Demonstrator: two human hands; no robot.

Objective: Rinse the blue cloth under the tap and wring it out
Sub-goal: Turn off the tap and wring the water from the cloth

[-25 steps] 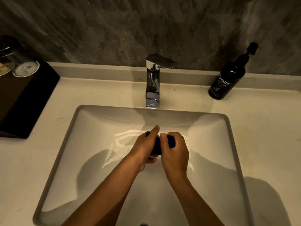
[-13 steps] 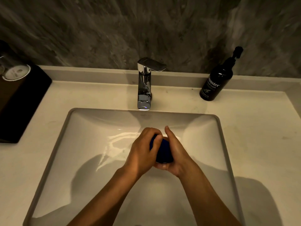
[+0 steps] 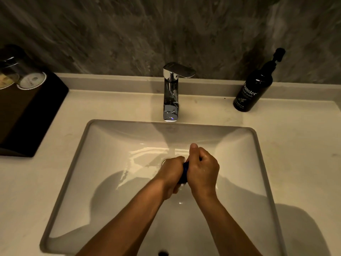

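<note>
— Blue cloth (image 3: 185,171), bunched into a roll, squeezed between both fists over the white sink (image 3: 118,145).
— Long axis?
— Running near to far, toward the tap (image 3: 171,93); mostly hidden.
— Hands?
— Left hand (image 3: 170,172) and right hand (image 3: 202,168) pressed together, both clamped on it.

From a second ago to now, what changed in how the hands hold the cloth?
Both hands kept hold of the blue cloth and twisted it. The right hand rolled over the top, thumb now pointing at the tap; the left hand closed into a fist beside it. Much less of the cloth shows. They are still over the sink; tap and soap bottle unmoved.
</note>
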